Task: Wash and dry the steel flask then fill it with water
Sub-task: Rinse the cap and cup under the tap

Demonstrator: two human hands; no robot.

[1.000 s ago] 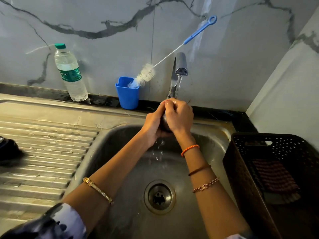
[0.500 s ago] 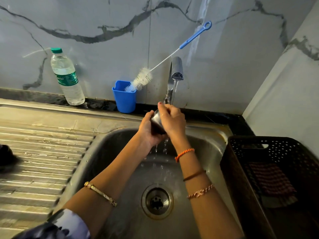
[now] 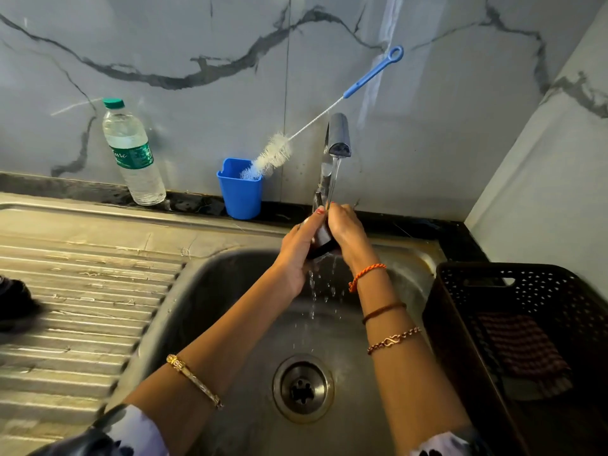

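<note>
- The fingers [image 3: 320, 214] of the left hand [image 3: 297, 250] curl round the flask [image 3: 320, 240] from the left, fingertips up at its top.
- The right hand [image 3: 347, 233] wraps the flask from the right, fingers clenched about it, so both hands grasp it.
- The flask sits between the two palms, over the back of the sink [image 3: 210, 291] and directly under the tap [image 3: 339, 136]; only a dark strip of it shows, so its tilt is hard to judge.
- Water runs from the tap onto the hands and drips below them toward the drain [image 3: 302, 388].
- The right wrist carries an orange thread [image 3: 367, 274], a brown band and a chain; the left forearm wears a gold bangle [image 3: 194, 380].
- Behind the sink a blue cup [image 3: 240, 197] stands on the dark ledge, holding a brush [image 3: 269, 156] with a blue handle that leans toward the upper right against the wall.
- A water bottle [image 3: 133, 153] with a green cap stands left of the cup, well apart.
- The ribbed steel surface [image 3: 82, 307] lies left of the sink, with a dark object at its left edge.
- A dark basket [image 3: 460, 324] sits right of the sink with a checked cloth [image 3: 523, 347] inside.
</note>
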